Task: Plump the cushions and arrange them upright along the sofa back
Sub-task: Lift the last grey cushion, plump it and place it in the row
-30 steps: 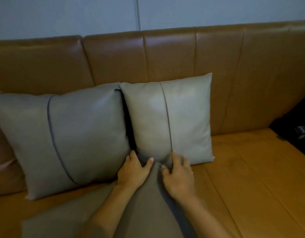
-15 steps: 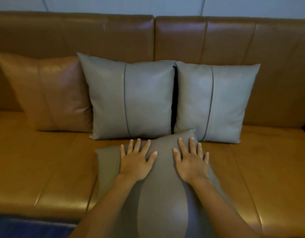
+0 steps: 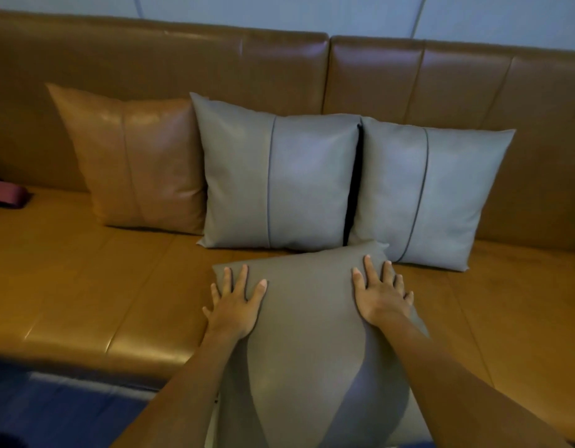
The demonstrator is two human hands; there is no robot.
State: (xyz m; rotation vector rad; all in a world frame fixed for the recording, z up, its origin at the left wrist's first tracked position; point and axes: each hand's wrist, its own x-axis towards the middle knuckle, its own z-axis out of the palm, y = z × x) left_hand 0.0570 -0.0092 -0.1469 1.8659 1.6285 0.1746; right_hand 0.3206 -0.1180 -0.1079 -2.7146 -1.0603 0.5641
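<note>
1. Your hands have slid apart since half a second ago: your left hand (image 3: 234, 307) now lies at the near-left edge of the flat grey leather cushion (image 3: 307, 334), your right hand (image 3: 381, 294) near its far-right corner. Both are open, fingers spread, palms pressing down; neither grips anything.
2. That cushion lies flat on the tan leather sofa seat (image 3: 85, 286), its near end hanging over the seat's front edge towards you. I read the wider hand placement as plumping, or as getting ready to take the sides and lift.
3. Three cushions already stand upright against the brown leather sofa back (image 3: 247, 69): a tan leather cushion (image 3: 137, 163) on the left, a grey cushion in the middle (image 3: 276, 182), and a grey cushion on the right (image 3: 428, 195), the two grey ones just touching.
4. The flat cushion's far edge sits just in front of those two, so standing it straight up would crowd them. The open back to the right looks the likeliest spot.
5. A small maroon object (image 3: 8, 195) lies at the far left, well clear.
</note>
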